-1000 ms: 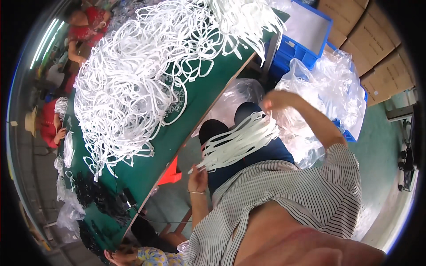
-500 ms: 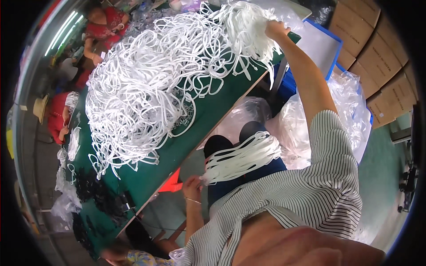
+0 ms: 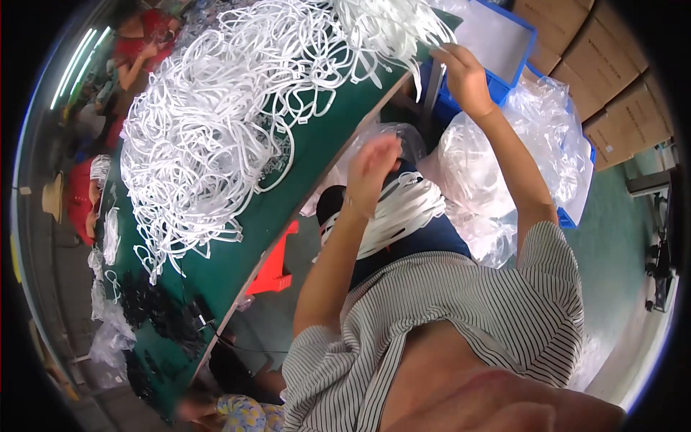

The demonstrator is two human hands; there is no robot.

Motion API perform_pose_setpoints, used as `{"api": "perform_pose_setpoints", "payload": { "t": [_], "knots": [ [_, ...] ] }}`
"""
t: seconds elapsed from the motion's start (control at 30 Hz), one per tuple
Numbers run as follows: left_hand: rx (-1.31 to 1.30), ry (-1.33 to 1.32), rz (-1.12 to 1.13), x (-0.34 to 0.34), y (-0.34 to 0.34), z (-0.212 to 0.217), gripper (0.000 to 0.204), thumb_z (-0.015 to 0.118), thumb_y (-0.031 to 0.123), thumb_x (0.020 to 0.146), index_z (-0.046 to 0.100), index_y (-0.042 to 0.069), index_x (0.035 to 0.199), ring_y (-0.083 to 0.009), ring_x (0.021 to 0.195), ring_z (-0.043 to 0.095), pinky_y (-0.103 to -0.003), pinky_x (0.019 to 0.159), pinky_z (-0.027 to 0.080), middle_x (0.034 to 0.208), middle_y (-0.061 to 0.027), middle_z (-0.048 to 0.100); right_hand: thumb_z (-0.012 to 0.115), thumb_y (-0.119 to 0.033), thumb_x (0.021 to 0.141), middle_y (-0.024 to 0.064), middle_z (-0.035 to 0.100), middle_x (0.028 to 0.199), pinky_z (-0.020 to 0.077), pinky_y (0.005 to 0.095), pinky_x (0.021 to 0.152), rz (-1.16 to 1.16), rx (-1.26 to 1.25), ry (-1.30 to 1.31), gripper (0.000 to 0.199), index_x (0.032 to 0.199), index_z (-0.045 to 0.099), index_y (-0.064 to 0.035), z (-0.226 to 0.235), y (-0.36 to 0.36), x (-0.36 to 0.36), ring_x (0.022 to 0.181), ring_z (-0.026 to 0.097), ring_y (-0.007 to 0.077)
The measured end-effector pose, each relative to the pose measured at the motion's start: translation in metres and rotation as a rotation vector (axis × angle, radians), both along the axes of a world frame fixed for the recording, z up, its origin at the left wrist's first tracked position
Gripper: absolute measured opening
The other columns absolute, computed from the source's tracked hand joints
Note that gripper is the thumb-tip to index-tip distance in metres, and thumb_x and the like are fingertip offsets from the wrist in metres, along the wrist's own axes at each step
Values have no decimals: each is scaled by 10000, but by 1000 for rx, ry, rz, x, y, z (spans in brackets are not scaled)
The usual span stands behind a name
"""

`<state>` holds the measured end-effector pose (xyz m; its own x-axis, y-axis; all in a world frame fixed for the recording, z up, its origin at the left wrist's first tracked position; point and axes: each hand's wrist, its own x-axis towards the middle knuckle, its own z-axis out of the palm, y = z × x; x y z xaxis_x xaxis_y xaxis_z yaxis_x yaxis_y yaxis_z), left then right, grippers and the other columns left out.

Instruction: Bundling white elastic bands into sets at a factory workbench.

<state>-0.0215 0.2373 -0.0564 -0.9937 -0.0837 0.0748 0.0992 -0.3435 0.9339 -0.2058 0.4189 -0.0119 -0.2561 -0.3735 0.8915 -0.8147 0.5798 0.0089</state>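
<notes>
"Cords first: where do they lie?"

"One white bundle [image 3: 407, 219] lies across my lap [image 3: 443, 241]. A big tangled white pile [image 3: 201, 144] covers much of the green table [image 3: 252, 230], and a straighter bunch [image 3: 392, 29] sits at the table's right corner, its ends hanging past the edge nearest me."

"And your right hand?"

"My right hand [image 3: 469, 83] is out by that corner, arm stretched, fingertips drawn together just beside the hanging ends. I can't tell whether they pinch a strand."

"The left?"

"My left hand [image 3: 373, 169] is raised above my lap, near the table's near edge. It's blurred, fingers looking curled, and I can't tell if they grip anything. My forearm crosses in front of part of the bundle."

"What else is around?"

"Black stuff [image 3: 162, 317] toward the table's left end, a red stool [image 3: 275, 266] under the near edge, clear plastic bags [image 3: 551, 126] to my right, and a blue bin [image 3: 499, 86] past the right corner."
</notes>
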Motion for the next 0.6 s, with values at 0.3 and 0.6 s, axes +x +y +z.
{"api": "perform_pose_setpoints", "payload": {
  "t": [0.3,0.6],
  "knots": [
    [504,-151,-319,-121,43,9,324,423,151,884,448,83,1200,-255,980,529,-387,878,418,1023,-94,560,563,55,589,107,562,960,474,320,665,111,84,-230,294,881,592,36,-34,35,133,778,548,254],
    [532,-95,-237,-157,15,-11,246,434,23,842,466,56,1084,-319,944,542,-454,819,443,1007,-113,533,543,125,661,119,579,964,468,298,714,141,-142,-481,234,861,608,23,-65,49,174,842,566,257]
  ]
}}
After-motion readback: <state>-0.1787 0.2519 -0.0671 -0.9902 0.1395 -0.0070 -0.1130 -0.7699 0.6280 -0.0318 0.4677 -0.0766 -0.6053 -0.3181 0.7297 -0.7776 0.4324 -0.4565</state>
